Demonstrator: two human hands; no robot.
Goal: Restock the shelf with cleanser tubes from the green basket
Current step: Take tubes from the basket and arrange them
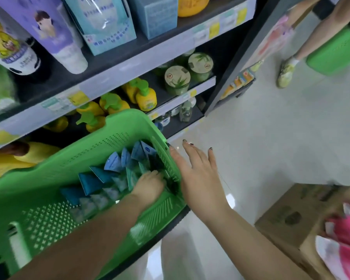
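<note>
Down in the green basket [73, 170], the left hand [150, 185] curls among the tubes [101, 178]; the right hand [196, 170] hovers spread just outside its rim.

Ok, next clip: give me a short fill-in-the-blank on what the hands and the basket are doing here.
1. The left hand reaches down among the cleanser tubes inside the ____ basket.
2. The right hand, fingers straight, is ____ the basket, by its rim.
3. On the shelf behind the basket stand yellow pump bottles with ____ tops.

Missing words: green; outside; green
</note>
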